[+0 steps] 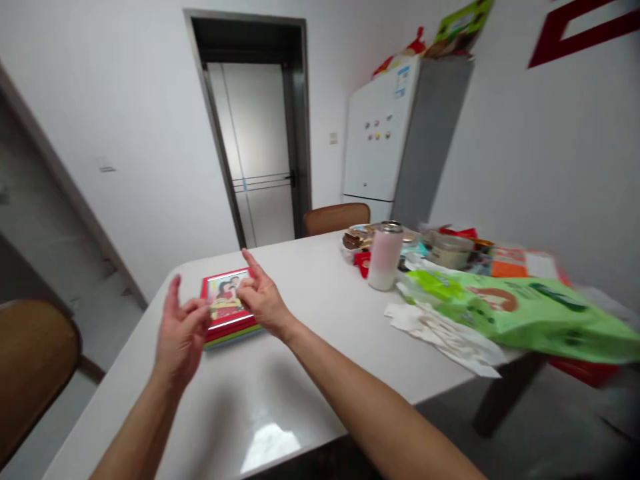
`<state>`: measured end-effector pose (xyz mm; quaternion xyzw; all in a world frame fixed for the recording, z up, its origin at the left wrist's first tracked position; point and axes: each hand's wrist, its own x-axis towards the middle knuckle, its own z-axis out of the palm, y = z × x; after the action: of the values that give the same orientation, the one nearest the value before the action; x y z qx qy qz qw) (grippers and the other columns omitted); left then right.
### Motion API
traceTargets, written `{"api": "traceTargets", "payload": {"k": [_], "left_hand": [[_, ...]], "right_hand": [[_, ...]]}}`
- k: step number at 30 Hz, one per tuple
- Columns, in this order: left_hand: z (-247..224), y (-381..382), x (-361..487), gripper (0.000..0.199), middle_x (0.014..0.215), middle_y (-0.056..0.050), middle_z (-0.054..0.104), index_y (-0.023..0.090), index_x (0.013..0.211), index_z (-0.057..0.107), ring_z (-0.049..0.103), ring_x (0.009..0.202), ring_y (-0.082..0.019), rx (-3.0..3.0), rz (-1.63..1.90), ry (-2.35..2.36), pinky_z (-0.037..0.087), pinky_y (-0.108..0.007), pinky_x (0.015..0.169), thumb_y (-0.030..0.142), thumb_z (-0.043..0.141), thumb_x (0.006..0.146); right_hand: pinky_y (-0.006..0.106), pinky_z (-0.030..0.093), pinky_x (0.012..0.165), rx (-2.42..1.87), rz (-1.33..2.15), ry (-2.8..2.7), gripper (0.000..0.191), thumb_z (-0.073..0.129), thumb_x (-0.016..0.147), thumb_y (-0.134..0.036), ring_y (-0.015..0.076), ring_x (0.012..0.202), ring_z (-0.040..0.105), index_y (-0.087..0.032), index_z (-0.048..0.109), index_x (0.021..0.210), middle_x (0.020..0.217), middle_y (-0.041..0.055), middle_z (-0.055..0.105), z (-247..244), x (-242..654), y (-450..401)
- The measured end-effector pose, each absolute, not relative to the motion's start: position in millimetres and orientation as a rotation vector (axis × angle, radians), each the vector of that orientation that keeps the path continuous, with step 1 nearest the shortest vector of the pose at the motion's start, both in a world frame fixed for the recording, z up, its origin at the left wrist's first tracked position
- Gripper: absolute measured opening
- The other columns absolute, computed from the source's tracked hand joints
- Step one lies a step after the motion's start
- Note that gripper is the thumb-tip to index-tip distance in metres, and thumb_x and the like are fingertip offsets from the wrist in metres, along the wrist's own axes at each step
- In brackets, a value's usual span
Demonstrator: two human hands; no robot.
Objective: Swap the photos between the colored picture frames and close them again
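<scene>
A red-bordered picture frame [220, 327] lies on the white table, with a picture of people inside it. Under it a green layer shows, so it looks like a stack. My left hand [181, 337] is raised at the stack's left side, index finger pointing up and the other fingers curled. Over the right edge of the frame, my right hand [265, 303] also points with its index finger, and it hides part of the picture. Both hands appear to hold nothing. Whether either one touches the frame, I cannot tell.
On the white table [310, 307] a pink-and-white bottle [385, 257] stands to the right. Crumpled white tissue [445, 330], a green package [545, 307] and a lidded tub [450, 250] lie beyond. Brown chairs [337, 219] stand behind and at left. A fridge [377, 137] is at the back.
</scene>
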<state>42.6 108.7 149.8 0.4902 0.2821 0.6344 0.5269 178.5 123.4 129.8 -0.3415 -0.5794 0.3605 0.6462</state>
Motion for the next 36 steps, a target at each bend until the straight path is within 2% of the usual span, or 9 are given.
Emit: {"api": "traceTargets", "payload": {"k": [5,9,11,14,16,18,22,32,36], "left_hand": [[167.5,83.0,59.4,0.081,0.056,0.011,0.05,0.028,0.127,0.019,0.046,0.054,-0.006,1.194,1.312,0.329,0.039,-0.019,0.06,0.01,0.06,0.059],[150.5,79.7,48.6,0.077,0.057,0.011,0.048,0.028,0.125,0.024,0.048,0.055,-0.006,1.125,1.292,0.346,0.038,-0.02,0.059,0.01,0.06,0.06],[145.8,81.5,44.6,0.071,0.058,0.01,0.05,0.027,0.119,0.032,0.049,0.055,-0.007,1.063,1.31,0.379,0.038,-0.019,0.056,0.014,0.065,0.058],[145.3,86.9,39.4,0.034,0.049,0.009,0.047,0.02,0.088,0.052,0.042,0.041,-0.004,0.963,1.333,0.451,0.031,-0.014,0.042,0.035,0.066,0.061],[146.0,90.4,35.2,0.041,0.037,0.008,0.039,0.016,0.058,0.049,0.03,0.031,-0.003,0.927,1.261,0.499,0.021,-0.014,0.033,0.056,0.051,0.067],[145.7,92.4,30.8,0.059,0.03,0.007,0.032,0.017,0.043,0.038,0.021,0.026,-0.002,0.909,1.133,0.545,0.013,-0.016,0.03,0.069,0.032,0.069],[141.9,92.1,24.2,0.066,0.027,0.006,0.03,0.017,0.039,0.033,0.017,0.024,-0.002,0.878,0.999,0.623,0.008,-0.015,0.03,0.074,0.016,0.068],[125.8,94.9,16.1,0.067,0.026,0.006,0.029,0.017,0.038,0.033,0.016,0.023,-0.001,0.841,1.028,0.731,0.006,-0.016,0.031,0.077,0.017,0.065],[112.8,98.3,12.7,0.066,0.027,0.005,0.033,0.017,0.039,0.035,0.018,0.023,-0.001,0.819,1.031,0.8,0.006,-0.015,0.032,0.076,0.021,0.065]], "right_hand": [[0.017,0.022,0.04,-0.408,1.188,-1.108,0.068,0.046,0.065,-0.014,0.0042,0.04,0.022,-0.027,0.023,0.128,0.047,-0.0121,0.032,155.0,149.4,86.6],[0.016,0.022,0.04,-0.472,1.263,-1.019,0.068,0.05,0.064,-0.013,0.0035,0.039,0.025,-0.026,0.026,0.126,0.046,-0.0124,0.035,143.2,142.1,80.6],[0.016,0.022,0.039,-0.512,1.233,-0.954,0.057,0.051,0.065,-0.016,0.0032,0.037,0.027,-0.024,0.036,0.12,0.044,-0.0121,0.037,138.3,139.0,82.8],[0.017,0.021,0.035,-0.589,1.214,-0.848,0.023,0.049,0.07,-0.036,0.0028,0.033,0.028,-0.017,0.058,0.079,0.04,-0.0085,0.041,136.9,134.6,87.6],[0.018,0.017,0.032,-0.648,1.296,-0.831,0.044,0.041,0.072,-0.052,0.0028,0.029,0.025,-0.016,0.05,0.049,0.034,-0.0067,0.037,137.5,131.7,89.9],[0.018,0.012,0.03,-0.696,1.397,-0.857,0.054,0.035,0.07,-0.061,0.0026,0.026,0.02,-0.017,0.039,0.039,0.029,-0.0071,0.03,137.8,128.2,90.6],[0.017,0.009,0.03,-0.752,1.464,-0.951,0.057,0.033,0.067,-0.066,0.002,0.025,0.017,-0.017,0.034,0.038,0.028,-0.008,0.025,136.1,121.4,89.2],[0.018,0.009,0.031,-0.86,1.481,-1.075,0.056,0.03,0.067,-0.067,0.0024,0.026,0.015,-0.019,0.032,0.039,0.03,-0.0087,0.024,119.1,110.9,94.6],[0.021,0.023,0.034,-1.205,0.946,-1.415,0.053,0.02,0.074,-0.061,0.0062,0.03,0.026,-0.019,0.038,0.046,0.035,-0.0065,0.031,104.1,111.4,107.1]]}}
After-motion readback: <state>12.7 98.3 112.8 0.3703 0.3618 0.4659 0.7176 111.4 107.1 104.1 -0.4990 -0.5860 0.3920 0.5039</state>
